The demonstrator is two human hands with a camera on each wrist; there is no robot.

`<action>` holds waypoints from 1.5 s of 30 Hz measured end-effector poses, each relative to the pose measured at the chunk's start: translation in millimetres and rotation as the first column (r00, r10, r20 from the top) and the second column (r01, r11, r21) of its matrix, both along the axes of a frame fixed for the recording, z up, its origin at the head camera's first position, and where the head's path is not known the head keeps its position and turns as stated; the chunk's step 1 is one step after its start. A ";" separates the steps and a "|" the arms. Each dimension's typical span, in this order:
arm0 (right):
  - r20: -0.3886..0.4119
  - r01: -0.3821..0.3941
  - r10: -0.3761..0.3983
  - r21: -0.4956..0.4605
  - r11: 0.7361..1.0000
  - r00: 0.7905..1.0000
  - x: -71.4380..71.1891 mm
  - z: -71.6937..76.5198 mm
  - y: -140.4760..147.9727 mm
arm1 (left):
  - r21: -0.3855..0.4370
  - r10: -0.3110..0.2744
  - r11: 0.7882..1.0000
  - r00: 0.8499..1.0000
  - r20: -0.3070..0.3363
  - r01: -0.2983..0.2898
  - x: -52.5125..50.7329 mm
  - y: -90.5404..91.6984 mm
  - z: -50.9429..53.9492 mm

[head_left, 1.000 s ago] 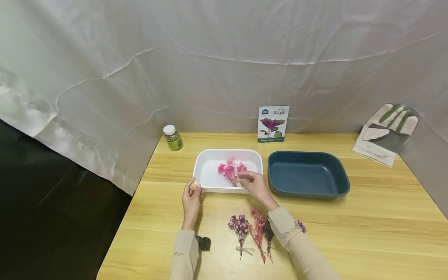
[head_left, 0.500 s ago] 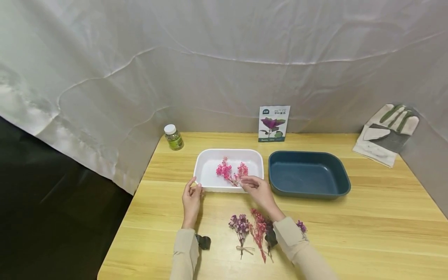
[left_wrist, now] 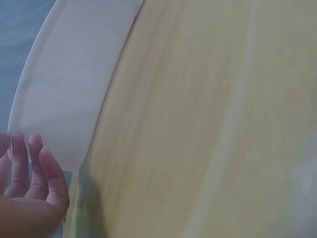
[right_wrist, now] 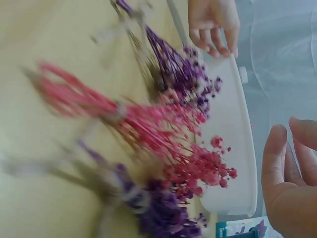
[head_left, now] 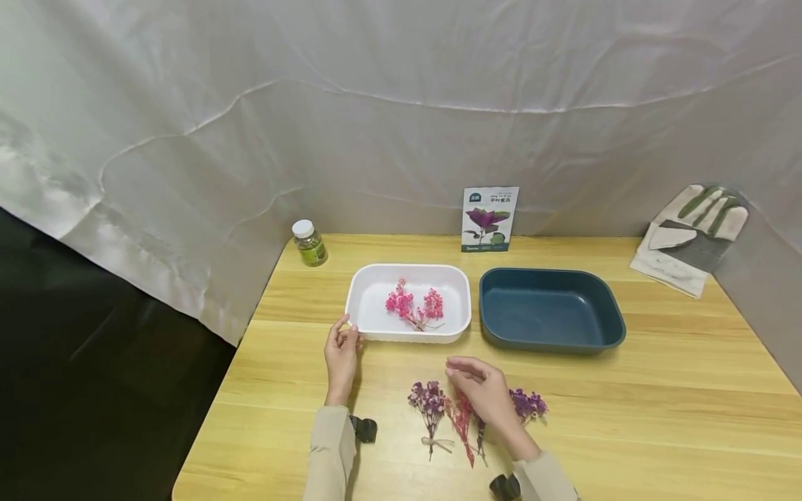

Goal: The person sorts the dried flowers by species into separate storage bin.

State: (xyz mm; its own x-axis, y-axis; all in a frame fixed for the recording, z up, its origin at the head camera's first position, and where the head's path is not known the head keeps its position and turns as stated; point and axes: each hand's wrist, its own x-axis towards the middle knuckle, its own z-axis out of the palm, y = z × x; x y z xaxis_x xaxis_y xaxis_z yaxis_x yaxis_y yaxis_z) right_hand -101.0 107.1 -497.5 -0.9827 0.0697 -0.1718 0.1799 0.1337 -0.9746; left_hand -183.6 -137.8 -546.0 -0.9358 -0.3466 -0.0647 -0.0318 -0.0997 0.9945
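Pink flowers (head_left: 407,306) lie inside the white tray (head_left: 460,332). At the tray's front left corner, my left hand (head_left: 341,362) grips the rim, thumb and fingers on either side; the left wrist view shows that hand (left_wrist: 34,183) against the tray wall (left_wrist: 64,84). My right hand (head_left: 485,393) is above the dried bunches in front of the tray, fingers relaxed and holding nothing. Under and beside it lie a red-pink bunch (head_left: 462,417), a tied purple bunch (head_left: 429,407) and another purple bunch (head_left: 528,403). The right wrist view shows the red-pink bunch (right_wrist: 158,131) close by.
A dark blue tray (head_left: 551,309) stands right of the white one. Behind are a white-capped jar (head_left: 310,243) and a seed packet (head_left: 489,219) against the grey cloth. Gloves (head_left: 692,236) lie at the back right.
My right hand has let go of the pink flowers in the white tray and moved back toward me, over the bunches. My left hand has stayed at the tray corner.
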 end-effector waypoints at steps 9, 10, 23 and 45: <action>0.074 0.021 -0.019 -0.021 1.000 0.997 36.0 -7.9 3.8 | 0.016 0.015 1.000 1.000 -0.001 -0.015 1.2 1.3 0.2; 0.088 0.022 -0.021 -0.014 1.000 0.996 38.9 -8.7 4.3 | 0.018 0.019 1.000 1.000 0.004 -0.019 1.3 1.5 0.2; 0.147 0.023 -0.017 -0.037 0.999 0.989 66.2 -23.4 14.8 | 0.012 0.039 0.999 0.999 -0.018 -0.039 -0.8 2.9 2.4; 0.015 -0.004 0.001 0.230 0.973 1.000 75.0 -36.6 6.8 | 0.031 0.005 1.000 1.000 0.012 -0.005 0.0 1.8 0.0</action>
